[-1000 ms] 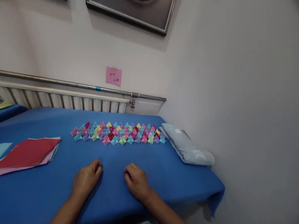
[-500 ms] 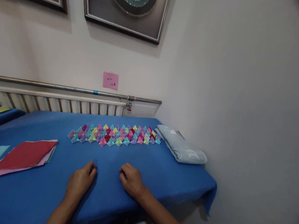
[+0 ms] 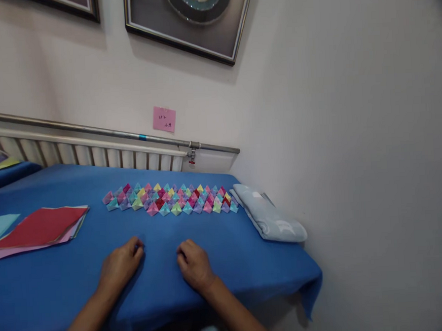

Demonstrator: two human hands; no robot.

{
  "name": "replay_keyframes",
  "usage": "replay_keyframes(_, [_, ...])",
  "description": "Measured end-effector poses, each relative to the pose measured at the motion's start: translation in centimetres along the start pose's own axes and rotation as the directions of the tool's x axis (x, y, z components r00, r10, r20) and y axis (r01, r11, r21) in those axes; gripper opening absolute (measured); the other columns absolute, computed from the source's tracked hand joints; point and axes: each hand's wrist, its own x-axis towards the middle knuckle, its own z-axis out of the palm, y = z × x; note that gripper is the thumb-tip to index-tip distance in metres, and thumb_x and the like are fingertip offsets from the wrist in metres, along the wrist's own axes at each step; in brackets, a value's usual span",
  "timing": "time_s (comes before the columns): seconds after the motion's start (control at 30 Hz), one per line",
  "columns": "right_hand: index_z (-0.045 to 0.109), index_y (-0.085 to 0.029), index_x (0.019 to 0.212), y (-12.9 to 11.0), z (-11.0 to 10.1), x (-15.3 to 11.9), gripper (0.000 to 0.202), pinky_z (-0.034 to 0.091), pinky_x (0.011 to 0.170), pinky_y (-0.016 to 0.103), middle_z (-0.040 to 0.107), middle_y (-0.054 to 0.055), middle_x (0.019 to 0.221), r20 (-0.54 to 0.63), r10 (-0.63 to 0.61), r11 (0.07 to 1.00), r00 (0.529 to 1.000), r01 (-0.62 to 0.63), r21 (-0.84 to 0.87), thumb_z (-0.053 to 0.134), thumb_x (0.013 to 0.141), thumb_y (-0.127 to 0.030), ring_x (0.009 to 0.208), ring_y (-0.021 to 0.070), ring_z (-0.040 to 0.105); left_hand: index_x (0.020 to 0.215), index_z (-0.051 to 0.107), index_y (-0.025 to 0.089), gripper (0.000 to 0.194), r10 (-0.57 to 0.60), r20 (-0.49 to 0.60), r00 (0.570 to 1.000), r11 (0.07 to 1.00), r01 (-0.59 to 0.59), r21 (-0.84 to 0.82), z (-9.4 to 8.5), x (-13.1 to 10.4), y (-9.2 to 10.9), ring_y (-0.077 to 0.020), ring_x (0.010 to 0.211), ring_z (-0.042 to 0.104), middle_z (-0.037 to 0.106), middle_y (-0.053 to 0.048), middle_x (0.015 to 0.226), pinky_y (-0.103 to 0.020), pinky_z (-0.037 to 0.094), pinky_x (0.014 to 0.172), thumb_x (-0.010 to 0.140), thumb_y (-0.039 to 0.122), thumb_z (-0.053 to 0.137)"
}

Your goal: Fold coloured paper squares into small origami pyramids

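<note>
At left, a stack of coloured paper sheets [image 3: 42, 225] is lying on the blue cloth [image 3: 158, 277], and right of it the left hand [image 3: 119, 263] is resting, fingers bent and pressed together. Rows of folded paper pieces [image 3: 176, 207] are sitting beyond both hands; the right hand [image 3: 194, 265] is resting in a loose fist, and folded light-blue fabric [image 3: 268, 216] is lying farther right.

Pale walls [image 3: 332, 105] — dim light
Beyond the left hand [image 3: 119, 262], a white radiator [image 3: 83, 155] runs under a metal pipe [image 3: 67, 127] — framed picture [image 3: 187, 26] above.
</note>
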Motion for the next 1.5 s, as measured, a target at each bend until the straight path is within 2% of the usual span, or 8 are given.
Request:
replay_keyframes(0.83, [0.058, -0.02, 0.076, 0.04, -0.07, 0.32, 0.016, 0.038, 0.069, 0.024, 0.058, 0.0, 0.076, 0.023, 0.015, 0.997, 1.0, -0.017, 0.075, 0.05, 0.078, -0.006, 0.073, 0.0141, 0.054, 0.107, 0.063, 0.023, 0.032, -0.004, -0.011, 1.0, 0.996, 0.005, 0.087, -0.19, -0.08, 0.26, -0.0217, 0.087, 0.068, 0.074, -0.006, 0.094, -0.025, 0.041, 0.064, 0.09, 0.033, 0.038])
replay_keyframes(1.5, [0.059, -0.02, 0.076, 0.25, 0.21, 0.36, 0.016, 0.038, 0.069, 0.024, 0.059, 0.001, 0.075, 0.016, -0.001, 0.996, 1.0, 0.0, 0.085, 0.049, 0.078, -0.007, 0.072, 0.0144, 0.054, 0.105, 0.064, 0.023, 0.03, -0.017, -0.035, 0.999, 0.998, 0.019, 0.056, 0.17, 0.11, 0.14, -0.0238, 0.087, 0.068, 0.074, -0.006, 0.093, -0.028, 0.042, 0.066, 0.089, 0.031, 0.04])
